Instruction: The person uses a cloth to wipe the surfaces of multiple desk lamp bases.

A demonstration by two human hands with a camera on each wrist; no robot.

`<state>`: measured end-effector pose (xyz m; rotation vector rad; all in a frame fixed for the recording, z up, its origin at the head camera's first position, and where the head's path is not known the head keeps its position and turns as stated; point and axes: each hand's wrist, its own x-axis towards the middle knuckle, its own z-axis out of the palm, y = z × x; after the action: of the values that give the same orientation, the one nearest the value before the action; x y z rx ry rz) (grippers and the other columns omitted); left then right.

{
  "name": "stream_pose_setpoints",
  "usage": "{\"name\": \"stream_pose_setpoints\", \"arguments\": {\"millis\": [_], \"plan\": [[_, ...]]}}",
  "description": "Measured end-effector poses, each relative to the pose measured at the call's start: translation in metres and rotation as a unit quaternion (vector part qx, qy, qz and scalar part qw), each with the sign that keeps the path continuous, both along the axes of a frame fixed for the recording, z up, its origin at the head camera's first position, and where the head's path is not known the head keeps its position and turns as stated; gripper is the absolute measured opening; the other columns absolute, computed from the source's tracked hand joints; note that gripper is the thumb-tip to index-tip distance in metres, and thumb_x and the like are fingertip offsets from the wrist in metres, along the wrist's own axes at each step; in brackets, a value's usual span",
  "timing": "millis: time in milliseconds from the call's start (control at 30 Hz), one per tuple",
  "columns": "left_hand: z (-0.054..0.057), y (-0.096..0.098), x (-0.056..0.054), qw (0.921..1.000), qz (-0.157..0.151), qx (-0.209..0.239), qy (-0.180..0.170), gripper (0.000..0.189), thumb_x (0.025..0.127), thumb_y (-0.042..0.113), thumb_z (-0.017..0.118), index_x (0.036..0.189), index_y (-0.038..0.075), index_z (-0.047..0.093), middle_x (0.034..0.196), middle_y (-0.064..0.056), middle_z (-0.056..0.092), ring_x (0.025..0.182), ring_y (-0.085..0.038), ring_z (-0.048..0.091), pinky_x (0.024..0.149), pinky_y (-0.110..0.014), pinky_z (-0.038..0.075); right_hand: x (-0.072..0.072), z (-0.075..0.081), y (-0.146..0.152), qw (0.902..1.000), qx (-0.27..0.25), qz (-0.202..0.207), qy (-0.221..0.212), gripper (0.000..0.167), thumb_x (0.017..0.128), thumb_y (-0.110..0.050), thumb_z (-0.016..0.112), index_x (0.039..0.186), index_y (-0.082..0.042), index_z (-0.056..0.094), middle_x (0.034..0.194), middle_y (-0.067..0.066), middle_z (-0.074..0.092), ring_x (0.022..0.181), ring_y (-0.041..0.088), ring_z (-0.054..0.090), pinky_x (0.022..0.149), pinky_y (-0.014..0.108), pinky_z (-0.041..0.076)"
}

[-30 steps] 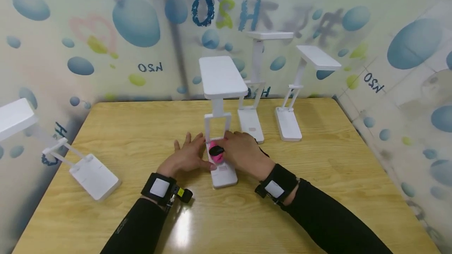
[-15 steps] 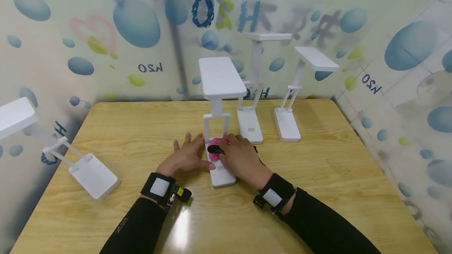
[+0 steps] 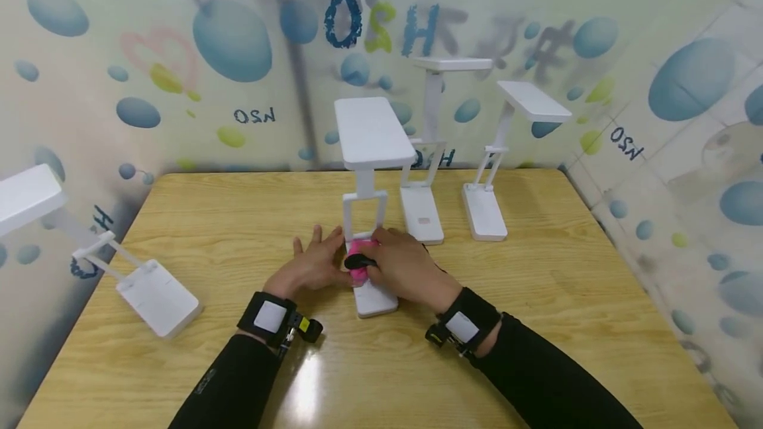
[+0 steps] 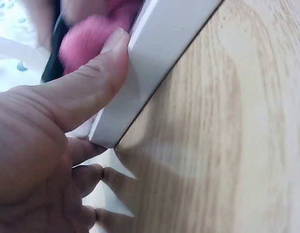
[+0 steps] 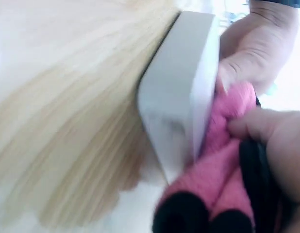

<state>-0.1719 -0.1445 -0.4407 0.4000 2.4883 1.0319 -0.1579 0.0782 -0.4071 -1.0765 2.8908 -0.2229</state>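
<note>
A white folding desk lamp stands upright at mid-table, its base between my hands. My right hand pinches a fuzzy pink cloth with black patches against the top of that base, below the hinge. A black part of the cloth sticks out under my fingers. My left hand is at the base's left side with fingers spread and straight. Its thumb lies at the top edge, close to the cloth, and other fingertips are past the base's corner.
Two more white lamps stand behind to the right, a nearer one and a farther-right one. Another lamp is at the left, its head reaching out of view. A patterned wall rises behind the wooden table.
The right hand has moved the pink cloth over the lamp base, first slightly toward the hinge, then back toward the left thumb. The left hand stays in place.
</note>
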Motion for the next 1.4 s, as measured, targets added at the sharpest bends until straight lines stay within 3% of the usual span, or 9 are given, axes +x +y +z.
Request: {"name": "stream_pose_setpoints", "arguments": {"millis": [100, 367, 500, 633, 767, 900, 1167, 1267, 1400], "plan": [[0.001, 0.0, 0.001, 1.0, -0.003, 0.003, -0.004, 0.098, 0.082, 0.051, 0.089, 0.164, 0.026, 0.04, 0.175, -0.02, 0.015, 0.158, -0.055, -0.014, 0.116, -0.076, -0.021, -0.007, -0.004, -0.006, 0.9998, 0.001, 0.018, 0.011, 0.04, 0.101, -0.033, 0.069, 0.137, -0.015, 0.07, 0.128, 0.014, 0.065, 0.124, 0.037, 0.062, 0.107, 0.052, 0.051], [0.0, 0.001, 0.001, 0.9994, 0.006, -0.035, -0.004, 0.109, 0.083, 0.053, 0.087, 0.169, 0.022, 0.027, 0.177, -0.013, 0.014, 0.16, -0.047, -0.014, 0.119, -0.072, -0.02, -0.014, 0.002, 0.026, 0.9973, -0.032, 0.036, -0.055, 0.033, 0.097, -0.028, 0.076, 0.128, -0.018, 0.078, 0.116, 0.004, 0.065, 0.1, 0.018, 0.059, 0.088, 0.036, 0.053], [0.001, 0.004, 0.001, 0.9993, 0.002, -0.036, -0.005, 0.108, 0.084, 0.053, 0.086, 0.169, 0.022, 0.027, 0.177, -0.014, 0.014, 0.16, -0.048, -0.014, 0.119, -0.073, -0.019, -0.016, -0.005, 0.024, 0.9979, -0.042, -0.016, -0.046, 0.038, 0.101, -0.031, 0.072, 0.134, -0.014, 0.073, 0.121, 0.007, 0.067, 0.104, 0.021, 0.064, 0.09, 0.039, 0.056], [0.003, 0.004, -0.003, 0.9993, -0.002, -0.036, -0.004, 0.09, 0.094, 0.051, 0.077, 0.167, 0.02, 0.034, 0.176, -0.015, 0.017, 0.16, -0.05, -0.009, 0.118, -0.077, -0.015, -0.015, -0.012, 0.021, 0.9908, -0.07, -0.08, -0.084, 0.041, 0.102, -0.03, 0.07, 0.141, -0.016, 0.07, 0.125, 0.008, 0.065, 0.107, 0.022, 0.064, 0.094, 0.04, 0.056], [0.002, 0.003, -0.009, 0.9993, 0.023, -0.029, 0.006, 0.072, 0.101, 0.05, 0.067, 0.16, 0.015, 0.047, 0.173, -0.02, 0.024, 0.158, -0.056, -0.001, 0.116, -0.082, -0.012, -0.018, -0.011, 0.021, 0.9846, -0.092, -0.088, -0.119, 0.039, 0.103, -0.03, 0.069, 0.141, -0.02, 0.07, 0.122, 0.007, 0.064, 0.104, 0.021, 0.062, 0.092, 0.04, 0.055], [0.002, 0.005, -0.007, 0.9986, 0.045, -0.025, 0.009, 0.067, 0.101, 0.047, 0.067, 0.158, 0.016, 0.05, 0.173, -0.019, 0.026, 0.159, -0.054, -0.001, 0.117, -0.079, -0.014, -0.005, -0.01, 0.021, 0.9909, -0.094, -0.062, -0.073, 0.037, 0.099, -0.027, 0.072, 0.134, -0.016, 0.074, 0.122, 0.01, 0.065, 0.107, 0.024, 0.064, 0.095, 0.041, 0.055], [0.009, 0.01, -0.002, 0.9976, 0.053, -0.044, 0.003, 0.064, 0.103, 0.041, 0.066, 0.159, 0.015, 0.048, 0.174, -0.015, 0.024, 0.161, -0.048, -0.002, 0.12, -0.075, -0.015, 0.057, -0.008, 0.037, 0.9945, -0.055, 0.056, 0.069, 0.036, 0.088, -0.032, 0.077, 0.122, -0.019, 0.081, 0.121, 0.01, 0.068, 0.106, 0.026, 0.064, 0.091, 0.046, 0.057], [0.01, 0.01, -0.002, 0.9972, 0.059, -0.045, 0.002, 0.064, 0.103, 0.041, 0.066, 0.159, 0.014, 0.049, 0.174, -0.014, 0.025, 0.162, -0.047, -0.002, 0.121, -0.074, -0.015, 0.057, -0.008, 0.037, 0.9944, -0.05, 0.063, 0.07, 0.036, 0.091, -0.034, 0.076, 0.124, -0.019, 0.08, 0.122, 0.009, 0.068, 0.107, 0.025, 0.064, 0.092, 0.045, 0.057], [0.007, 0.008, -0.002, 0.997, 0.06, -0.049, 0.005, 0.065, 0.103, 0.045, 0.065, 0.158, 0.014, 0.05, 0.173, -0.015, 0.027, 0.162, -0.047, 0.001, 0.121, -0.075, -0.013, 0.039, -0.012, 0.022, 0.998, -0.048, 0.005, 0.042, 0.037, 0.097, -0.031, 0.073, 0.131, -0.015, 0.075, 0.125, 0.012, 0.066, 0.11, 0.028, 0.064, 0.095, 0.048, 0.056]]}}
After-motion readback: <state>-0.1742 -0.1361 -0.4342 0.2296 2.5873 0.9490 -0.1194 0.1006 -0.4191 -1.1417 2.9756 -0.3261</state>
